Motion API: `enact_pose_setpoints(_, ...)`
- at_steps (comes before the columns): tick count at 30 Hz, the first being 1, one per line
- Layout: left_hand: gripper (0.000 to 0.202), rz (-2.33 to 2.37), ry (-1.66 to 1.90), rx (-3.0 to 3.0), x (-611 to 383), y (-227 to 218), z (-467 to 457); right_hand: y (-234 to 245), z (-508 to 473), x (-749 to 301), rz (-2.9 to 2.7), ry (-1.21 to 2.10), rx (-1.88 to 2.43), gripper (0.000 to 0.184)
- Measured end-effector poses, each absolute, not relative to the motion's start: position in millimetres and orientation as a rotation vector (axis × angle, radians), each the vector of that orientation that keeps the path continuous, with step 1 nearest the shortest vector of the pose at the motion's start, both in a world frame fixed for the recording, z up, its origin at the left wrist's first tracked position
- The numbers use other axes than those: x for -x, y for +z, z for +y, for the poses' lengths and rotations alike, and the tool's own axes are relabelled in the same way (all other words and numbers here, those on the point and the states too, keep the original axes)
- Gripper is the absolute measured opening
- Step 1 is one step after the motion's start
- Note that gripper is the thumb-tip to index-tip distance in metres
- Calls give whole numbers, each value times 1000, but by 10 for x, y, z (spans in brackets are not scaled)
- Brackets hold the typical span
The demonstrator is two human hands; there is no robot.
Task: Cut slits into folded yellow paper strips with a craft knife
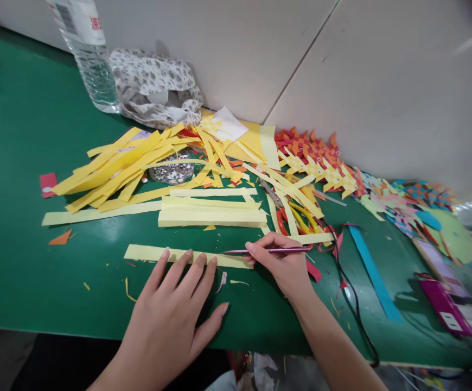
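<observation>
Pale yellow, a paper strip (146, 253) is pressed to the desk (85, 304) by the spread left hand (173, 304). A slim purple tool (240, 251) is gripped by the right hand (285, 267).

Pale yellow paper strip (144, 253) is long, skinny and lying flat on the green table (69, 298), roughly parallel to its front edge. The slim, shiny purple pointed tool (288, 250) sits almost level over that table, tip toward its left, right at the strip.
</observation>
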State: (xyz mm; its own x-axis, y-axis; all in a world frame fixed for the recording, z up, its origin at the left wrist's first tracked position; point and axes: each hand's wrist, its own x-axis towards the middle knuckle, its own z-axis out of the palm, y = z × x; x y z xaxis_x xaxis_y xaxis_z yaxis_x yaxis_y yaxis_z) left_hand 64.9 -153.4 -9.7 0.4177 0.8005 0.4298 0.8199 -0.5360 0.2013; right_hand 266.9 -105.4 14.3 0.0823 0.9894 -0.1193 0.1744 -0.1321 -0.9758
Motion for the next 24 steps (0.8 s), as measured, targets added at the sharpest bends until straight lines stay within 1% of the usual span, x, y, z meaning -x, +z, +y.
enact_pose_setpoints(12,44,-1520,-761,2624,-658,-95,-1542,88,-1029,-2713,-1181,1201,1396,23)
enact_pose_setpoints(24,44,-1515,-759,2626,-654,-92,-1538,135,-1052,-2692,-1229,1191,1434,22)
